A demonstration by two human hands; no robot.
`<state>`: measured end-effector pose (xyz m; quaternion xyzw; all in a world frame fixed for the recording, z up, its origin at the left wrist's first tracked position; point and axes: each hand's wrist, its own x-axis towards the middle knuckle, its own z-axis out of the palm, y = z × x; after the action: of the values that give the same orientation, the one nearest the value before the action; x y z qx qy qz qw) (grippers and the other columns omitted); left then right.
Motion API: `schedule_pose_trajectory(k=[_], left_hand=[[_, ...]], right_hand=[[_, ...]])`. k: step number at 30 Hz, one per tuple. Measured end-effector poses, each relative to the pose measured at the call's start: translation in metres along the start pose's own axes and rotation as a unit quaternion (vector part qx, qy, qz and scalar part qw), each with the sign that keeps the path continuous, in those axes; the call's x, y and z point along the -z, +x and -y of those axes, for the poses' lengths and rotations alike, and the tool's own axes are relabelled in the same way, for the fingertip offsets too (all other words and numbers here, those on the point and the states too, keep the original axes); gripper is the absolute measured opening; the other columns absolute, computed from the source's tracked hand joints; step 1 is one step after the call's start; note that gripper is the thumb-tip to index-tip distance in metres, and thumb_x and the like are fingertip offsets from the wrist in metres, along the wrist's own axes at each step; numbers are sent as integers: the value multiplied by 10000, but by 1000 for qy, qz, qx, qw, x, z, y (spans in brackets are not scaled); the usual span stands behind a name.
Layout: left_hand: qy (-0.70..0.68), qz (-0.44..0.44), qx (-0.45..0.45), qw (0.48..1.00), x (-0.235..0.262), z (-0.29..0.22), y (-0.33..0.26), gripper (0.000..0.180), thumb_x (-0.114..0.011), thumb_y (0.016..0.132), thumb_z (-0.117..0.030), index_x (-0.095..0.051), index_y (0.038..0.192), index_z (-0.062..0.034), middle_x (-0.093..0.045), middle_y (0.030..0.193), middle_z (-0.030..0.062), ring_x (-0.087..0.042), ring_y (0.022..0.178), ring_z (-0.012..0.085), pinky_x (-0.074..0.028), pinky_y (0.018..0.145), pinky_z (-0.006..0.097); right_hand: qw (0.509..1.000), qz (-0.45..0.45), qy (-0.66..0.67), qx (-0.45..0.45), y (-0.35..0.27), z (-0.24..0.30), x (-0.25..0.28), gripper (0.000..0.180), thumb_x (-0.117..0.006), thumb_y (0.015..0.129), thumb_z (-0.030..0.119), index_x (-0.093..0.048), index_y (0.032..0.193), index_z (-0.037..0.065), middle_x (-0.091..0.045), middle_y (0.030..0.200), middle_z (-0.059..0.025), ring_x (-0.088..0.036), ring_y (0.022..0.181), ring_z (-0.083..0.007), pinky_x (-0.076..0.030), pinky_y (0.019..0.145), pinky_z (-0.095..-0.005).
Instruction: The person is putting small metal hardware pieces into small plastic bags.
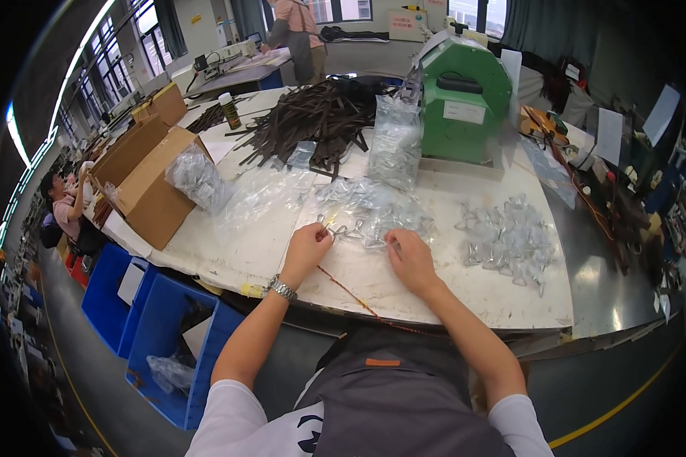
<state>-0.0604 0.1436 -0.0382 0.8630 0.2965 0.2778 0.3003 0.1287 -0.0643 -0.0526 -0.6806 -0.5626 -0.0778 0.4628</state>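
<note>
My left hand (310, 245), with a metal watch at the wrist, is closed at the near left edge of a pile of shiny metal buckles (377, 221). A small metal buckle (340, 231) shows at its fingertips. My right hand (410, 259) is closed at the pile's near right side; what its fingertips hold is too small to make out. Clear plastic lies among the buckles. A second pile of triangular metal buckles (507, 240) lies to the right. Behind my hands stands a clear bag of buckles (394, 145). A thin reddish-brown cord (351, 295) runs toward my apron.
A green machine (465, 107) stands at the back right. Dark brown strips (312, 118) are heaped at the back, near a small bottle (229, 111). An open cardboard box (156, 186) with bagged parts sits left. Blue bins (171, 350) stand below. Other people work farther off.
</note>
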Motion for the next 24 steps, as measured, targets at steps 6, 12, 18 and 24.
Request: schedule_pose_trajectory(k=[6, 12, 18, 24], left_hand=[[159, -72, -96, 980, 4, -20, -14, 408, -729, 913, -176, -641, 1290, -44, -700, 1052, 168, -715, 868, 363, -578, 717, 468], [156, 26, -219, 963, -52, -81, -34, 382, -737, 927, -159, -625, 1281, -70, -670, 1106, 136, -713, 847, 353, -579, 704, 455], [155, -35, -228, 961, -53, -76, -5, 144, -740, 925, -121, -724, 1049, -49, -712, 926, 91, -704, 760, 326, -554, 663, 427], [-48, 57, -80, 994, -14, -106, 3, 111, -799, 923, -100, -801, 994, -15, -760, 802, 42, -581, 651, 71, -452, 610, 252]], right_hand=[[999, 12, 42, -22, 0, -8, -2, 117, -667, 975, 77, -595, 1065, 54, -725, 967, -159, -704, 909, -381, -546, 783, -484], [993, 22, 78, -85, 1, -12, -3, 128, -675, 971, 71, -589, 1063, 51, -714, 901, -173, -709, 846, -388, -549, 752, -476], [982, 48, 132, -126, 7, -14, 2, 268, -746, 943, 128, -619, 1166, 54, -750, 976, -153, -730, 879, -371, -579, 793, -438], [997, 1, 48, 58, 24, -9, 40, 467, -833, 895, 193, -687, 1312, 42, -793, 1047, -115, -751, 852, -284, -593, 809, -373]])
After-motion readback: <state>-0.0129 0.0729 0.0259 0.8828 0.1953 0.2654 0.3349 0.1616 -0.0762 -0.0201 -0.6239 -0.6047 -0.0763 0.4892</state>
